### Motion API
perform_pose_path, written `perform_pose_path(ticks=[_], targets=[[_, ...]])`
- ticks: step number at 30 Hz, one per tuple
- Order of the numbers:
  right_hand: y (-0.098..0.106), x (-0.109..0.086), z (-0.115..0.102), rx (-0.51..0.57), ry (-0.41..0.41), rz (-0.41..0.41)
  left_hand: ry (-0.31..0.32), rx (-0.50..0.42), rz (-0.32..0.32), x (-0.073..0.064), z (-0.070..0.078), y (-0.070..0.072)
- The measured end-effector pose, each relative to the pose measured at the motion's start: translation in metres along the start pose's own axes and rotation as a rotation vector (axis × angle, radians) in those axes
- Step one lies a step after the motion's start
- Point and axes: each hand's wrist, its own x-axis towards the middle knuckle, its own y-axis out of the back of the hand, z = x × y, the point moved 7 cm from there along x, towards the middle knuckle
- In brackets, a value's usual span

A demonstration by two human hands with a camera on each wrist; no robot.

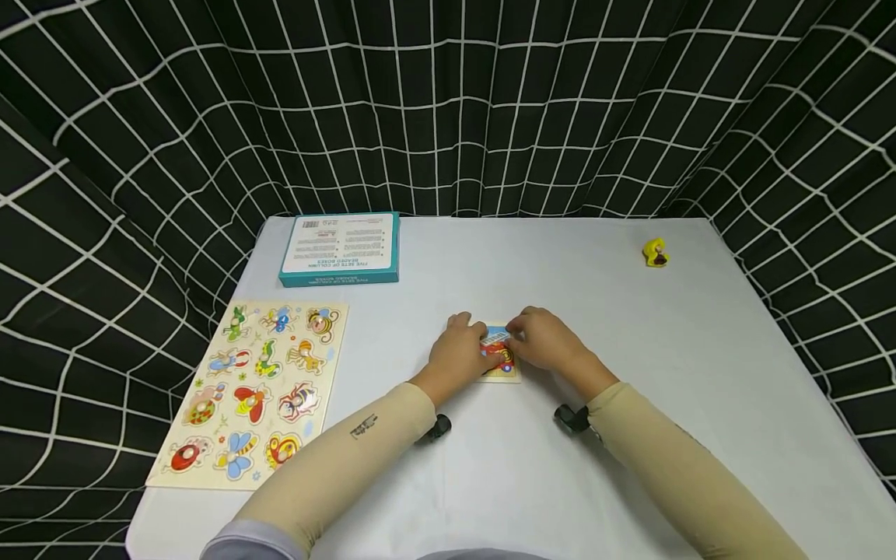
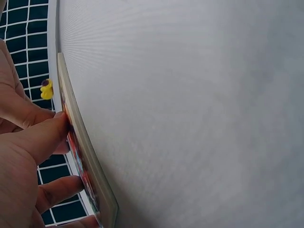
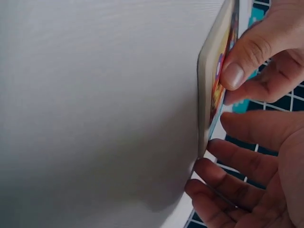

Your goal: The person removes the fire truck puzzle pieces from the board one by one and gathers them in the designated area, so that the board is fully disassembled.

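Far left, I note an insect pegboard (image 1: 275,386); a teal box (image 1: 343,241) lies beyond it. At centre, the left hand (image 1: 455,350), fingers spread, presses its thumb to a small picture board (image 1: 505,375) lying on the white table (image 1: 595,272). The right hand (image 1: 549,342), fingers loosely extended, touches the board's right edge. Far right sits a yellow toy (image 1: 655,253).

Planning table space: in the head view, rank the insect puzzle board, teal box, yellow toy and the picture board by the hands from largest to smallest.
1. Insect puzzle board
2. Teal box
3. Picture board, partly covered
4. Yellow toy, smaller than even the picture board's visible part
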Motion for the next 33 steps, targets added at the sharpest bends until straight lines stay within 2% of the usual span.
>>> perform_pose_path(ticks=[9, 19, 27, 33], targets=[[-0.001, 0.009, 0.011, 0.105, -0.029, -0.012, -0.004, 0.023, 0.004, 0.004, -0.001, -0.002], [0.0, 0.013, 0.015, 0.115, -0.013, -0.022, 0.014, 0.028, -0.01, 0.004, -0.001, -0.003], [0.005, 0.016, 0.014, 0.081, 0.076, -0.021, 0.015, 0.038, -0.024, 0.005, -0.001, -0.005], [0.015, 0.017, 0.018, 0.094, 0.145, -0.029, 0.014, 0.04, -0.023, 0.006, -0.001, -0.004]])
